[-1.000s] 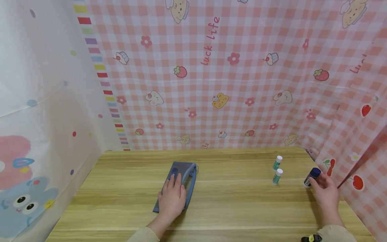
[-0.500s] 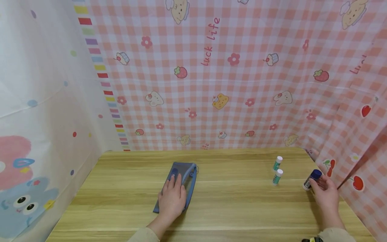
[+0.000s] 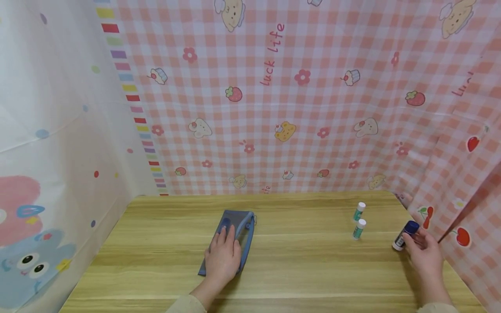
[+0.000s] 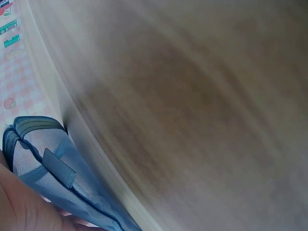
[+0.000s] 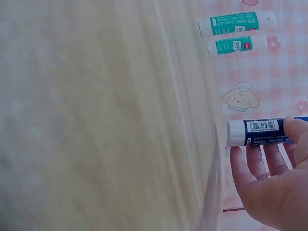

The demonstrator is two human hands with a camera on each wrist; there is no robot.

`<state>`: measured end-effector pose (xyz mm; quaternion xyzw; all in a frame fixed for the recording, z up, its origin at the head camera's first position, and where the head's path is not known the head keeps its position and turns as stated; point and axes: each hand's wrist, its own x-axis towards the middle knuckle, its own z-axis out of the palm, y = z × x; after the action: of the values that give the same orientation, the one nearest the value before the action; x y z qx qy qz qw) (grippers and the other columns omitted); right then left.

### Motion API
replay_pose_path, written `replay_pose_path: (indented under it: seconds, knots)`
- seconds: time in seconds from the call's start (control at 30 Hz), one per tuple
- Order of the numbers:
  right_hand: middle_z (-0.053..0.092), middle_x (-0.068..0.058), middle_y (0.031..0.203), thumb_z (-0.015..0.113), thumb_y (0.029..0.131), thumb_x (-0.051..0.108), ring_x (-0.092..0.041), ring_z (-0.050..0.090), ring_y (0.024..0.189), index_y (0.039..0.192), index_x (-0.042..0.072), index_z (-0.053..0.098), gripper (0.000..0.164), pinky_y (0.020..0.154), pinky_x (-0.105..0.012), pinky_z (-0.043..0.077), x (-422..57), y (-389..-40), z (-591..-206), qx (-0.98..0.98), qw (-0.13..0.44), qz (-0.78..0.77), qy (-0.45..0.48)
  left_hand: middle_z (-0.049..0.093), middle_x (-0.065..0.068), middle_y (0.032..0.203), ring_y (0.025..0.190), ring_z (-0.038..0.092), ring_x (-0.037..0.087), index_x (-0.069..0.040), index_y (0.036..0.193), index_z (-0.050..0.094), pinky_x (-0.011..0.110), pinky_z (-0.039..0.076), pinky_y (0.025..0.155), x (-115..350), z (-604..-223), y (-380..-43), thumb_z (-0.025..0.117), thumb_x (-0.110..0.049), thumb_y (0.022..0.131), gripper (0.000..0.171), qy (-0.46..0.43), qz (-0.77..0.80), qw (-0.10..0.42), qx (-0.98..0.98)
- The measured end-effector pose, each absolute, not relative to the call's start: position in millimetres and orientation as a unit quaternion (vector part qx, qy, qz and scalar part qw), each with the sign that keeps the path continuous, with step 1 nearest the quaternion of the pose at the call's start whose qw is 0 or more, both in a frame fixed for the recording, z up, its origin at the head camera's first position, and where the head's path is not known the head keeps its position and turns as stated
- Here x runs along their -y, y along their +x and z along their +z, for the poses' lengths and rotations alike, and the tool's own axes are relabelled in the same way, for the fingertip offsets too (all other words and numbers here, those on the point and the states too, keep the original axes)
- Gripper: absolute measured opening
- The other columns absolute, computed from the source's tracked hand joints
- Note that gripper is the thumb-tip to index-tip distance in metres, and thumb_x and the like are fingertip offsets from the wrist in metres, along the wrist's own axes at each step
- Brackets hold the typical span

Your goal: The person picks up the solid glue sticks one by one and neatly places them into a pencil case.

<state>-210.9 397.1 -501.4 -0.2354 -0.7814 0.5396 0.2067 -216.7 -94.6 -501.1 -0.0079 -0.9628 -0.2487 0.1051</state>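
Observation:
My left hand (image 3: 223,257) rests on a blue mesh pencil case (image 3: 245,248) lying at the centre-left of the table, its fingers extended over the top. Something dark blue shows through the mesh by the fingertips. In the left wrist view the case's end, with a small fabric tab, bulges beside the hand. At the right side, my right hand (image 3: 425,256) pinches a dark blue glue stick (image 5: 262,132) between thumb and fingers. Its blue cap end points up and leans right; the white base end is close over the table. Two green glue sticks with white caps, one nearer (image 3: 359,229) and one farther (image 3: 359,211), stand upright left of it.
The wood-grain table (image 3: 156,243) meets a pink checked cloth (image 3: 274,143) at the back and right. A white printed cloth (image 3: 74,152) hangs on the left.
My right hand has shifted slightly toward me and to the right, taking the dark blue glue stick along. My left hand and the pencil case stay in place.

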Motion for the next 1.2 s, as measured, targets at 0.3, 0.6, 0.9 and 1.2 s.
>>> replay_pose_path:
  seconds: [0.3, 0.6, 0.9, 1.2]
  knots:
    - [0.046, 0.036, 0.075, 0.062, 0.096, 0.014, 0.017, 0.047, 0.07, 0.128, -0.008, 0.049, 0.041, 0.063, -0.005, 0.044, -390.1, -204.6, -497.8, 0.786, 0.224, 0.535, -0.213, 0.043, 0.022, 0.149, 0.136, 0.037, 0.047, -0.008, 0.147, 0.049, 0.076, 0.029, 0.098, 94.4, -500.6, -216.3, 0.041, -0.029, 0.104, 0.048, -0.009, -0.251, 0.105, 0.962]
    - [0.053, 0.034, 0.079, 0.065, 0.094, 0.01, 0.016, 0.052, 0.074, 0.104, 0.03, 0.054, 0.025, 0.062, -0.006, 0.047, -379.3, -200.2, -493.0, 0.76, 0.239, 0.576, -0.183, 0.043, 0.023, 0.149, 0.136, 0.037, 0.048, -0.008, 0.147, 0.048, 0.075, 0.029, 0.099, 94.4, -500.4, -215.0, 0.041, -0.029, 0.104, 0.048, -0.009, -0.251, 0.105, 0.962]
    - [0.056, 0.034, 0.082, 0.067, 0.093, 0.008, 0.014, 0.054, 0.076, 0.104, 0.028, 0.058, 0.024, 0.064, -0.006, 0.047, -368.1, -199.5, -483.9, 0.77, 0.26, 0.563, -0.147, 0.044, 0.023, 0.148, 0.135, 0.038, 0.048, -0.008, 0.146, 0.049, 0.075, 0.029, 0.098, 94.5, -499.7, -215.1, 0.042, -0.028, 0.104, 0.048, -0.01, -0.253, 0.112, 0.961]
    - [0.051, 0.036, 0.081, 0.068, 0.093, 0.011, 0.015, 0.05, 0.078, 0.117, -0.001, 0.057, 0.029, 0.069, -0.003, 0.041, -353.6, -201.3, -470.9, 0.802, 0.265, 0.513, -0.151, 0.044, 0.023, 0.148, 0.134, 0.038, 0.048, -0.008, 0.146, 0.049, 0.075, 0.03, 0.097, 94.3, -499.7, -214.7, 0.042, -0.027, 0.104, 0.047, -0.013, -0.248, 0.111, 0.962]
